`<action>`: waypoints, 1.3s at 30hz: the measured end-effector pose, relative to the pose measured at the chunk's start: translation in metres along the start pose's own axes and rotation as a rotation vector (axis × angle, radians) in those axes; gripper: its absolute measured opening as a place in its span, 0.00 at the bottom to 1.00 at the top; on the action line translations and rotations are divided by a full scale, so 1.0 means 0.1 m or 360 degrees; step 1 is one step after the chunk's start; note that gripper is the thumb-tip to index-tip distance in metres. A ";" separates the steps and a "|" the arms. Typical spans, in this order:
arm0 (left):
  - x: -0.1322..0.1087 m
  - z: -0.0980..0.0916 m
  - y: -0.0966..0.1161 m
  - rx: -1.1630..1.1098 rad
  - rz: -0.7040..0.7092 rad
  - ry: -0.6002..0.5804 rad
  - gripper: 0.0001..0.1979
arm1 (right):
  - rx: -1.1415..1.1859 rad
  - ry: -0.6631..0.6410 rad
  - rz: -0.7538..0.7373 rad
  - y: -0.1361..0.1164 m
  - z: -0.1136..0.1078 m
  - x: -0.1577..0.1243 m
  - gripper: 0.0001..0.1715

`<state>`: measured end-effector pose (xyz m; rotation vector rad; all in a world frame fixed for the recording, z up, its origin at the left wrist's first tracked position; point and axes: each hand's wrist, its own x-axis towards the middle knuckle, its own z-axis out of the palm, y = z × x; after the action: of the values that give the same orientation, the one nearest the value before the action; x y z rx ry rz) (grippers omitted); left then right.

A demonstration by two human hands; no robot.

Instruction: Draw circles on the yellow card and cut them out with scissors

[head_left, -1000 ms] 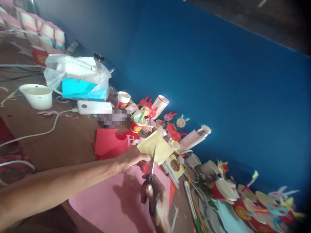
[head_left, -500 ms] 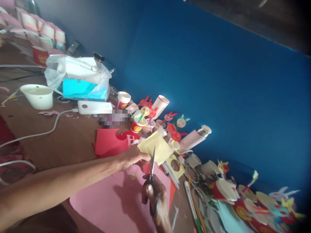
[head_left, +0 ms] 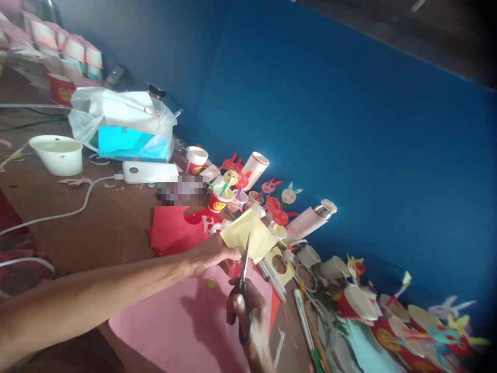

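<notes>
Yellow paper [head_left: 257, 235] in left hand [head_left: 212, 254], ahead of right hand [head_left: 254, 305] holding scissors [head_left: 243, 280]

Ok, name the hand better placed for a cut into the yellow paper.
Likely the right hand: it holds the scissors, their tip showing against the yellow paper. The left hand grips that sheet near the blades.

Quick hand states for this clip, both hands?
Left hand: closed, pinching the yellow paper by its near edge.
Right hand: closed around the handles of the scissors.
</notes>
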<state>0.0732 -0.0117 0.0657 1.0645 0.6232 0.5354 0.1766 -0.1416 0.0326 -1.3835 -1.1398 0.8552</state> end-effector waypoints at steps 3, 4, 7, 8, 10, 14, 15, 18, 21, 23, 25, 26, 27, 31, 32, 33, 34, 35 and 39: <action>-0.01 -0.01 0.03 0.0031 -0.0016 -0.0009 0.09 | -0.0011 -0.0008 -0.0013 0.05 0.00 0.01 0.28; -0.01 -0.01 0.03 0.0040 -0.0017 -0.0011 0.09 | -0.0013 -0.0011 -0.0013 0.07 -0.01 0.02 0.29; -0.01 -0.02 0.04 0.0082 -0.0026 -0.0023 0.11 | -0.0015 -0.0037 -0.0004 0.12 -0.01 0.02 0.28; 0.00 -0.03 0.04 0.0095 -0.0031 -0.0026 0.11 | -0.0014 -0.0044 0.0000 0.12 -0.01 0.02 0.27; 0.00 -0.03 0.05 0.0109 -0.0037 -0.0033 0.12 | -0.0021 -0.0039 0.0010 0.10 0.00 0.01 0.24; 0.00 -0.03 0.06 0.0104 -0.0032 -0.0044 0.10 | -0.0049 -0.0016 0.0005 0.02 0.01 -0.01 0.21; -0.01 -0.04 0.06 0.0100 -0.0027 -0.0045 0.09 | -0.0047 -0.0023 -0.0002 0.01 0.01 -0.02 0.21; -0.01 -0.04 0.06 0.0078 -0.0010 -0.0056 0.09 | -0.0039 -0.0055 -0.0014 -0.01 0.01 -0.02 0.20; -0.01 -0.04 0.06 0.0057 0.0006 -0.0086 0.08 | -0.0052 -0.0083 -0.0001 0.00 0.00 -0.02 0.21; -0.01 -0.04 0.06 0.0054 0.0005 -0.0092 0.08 | -0.0065 -0.0080 0.0008 0.01 0.00 -0.02 0.23; -0.01 -0.04 0.06 0.0057 -0.0004 -0.0087 0.08 | -0.0072 -0.0066 0.0021 0.01 0.00 -0.02 0.22; -0.01 -0.05 0.07 0.0056 -0.0007 -0.0083 0.09 | -0.0068 -0.0059 0.0030 0.01 0.01 -0.03 0.21; -0.01 -0.05 0.07 0.0054 -0.0008 -0.0084 0.09 | -0.0057 -0.0054 0.0038 0.01 0.01 -0.03 0.19; -0.01 -0.05 0.07 0.0059 0.0006 -0.0109 0.09 | 0.0017 -0.0039 0.0069 0.00 0.03 -0.03 0.19; -0.01 -0.05 0.07 0.0062 0.0008 -0.0116 0.09 | 0.0028 -0.0030 0.0079 0.00 0.03 -0.03 0.19; -0.01 -0.06 0.07 0.0066 0.0008 -0.0121 0.09 | 0.0034 -0.0021 0.0090 0.00 0.03 -0.03 0.19; -0.02 -0.06 0.08 0.0068 0.0005 -0.0126 0.09 | 0.0036 -0.0012 0.0103 0.00 0.03 -0.02 0.19; -0.02 -0.06 0.08 0.0067 -0.0002 -0.0129 0.09 | 0.0037 -0.0005 0.0117 0.00 0.04 -0.02 0.19; -0.02 -0.06 0.12 0.0099 -0.0014 -0.0125 0.09 | 0.0087 0.0008 0.0130 0.02 0.04 -0.02 0.18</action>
<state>0.0661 -0.0049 0.0746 1.1354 0.5784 0.4670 0.1727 -0.1421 0.0303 -1.3943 -1.0541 0.9340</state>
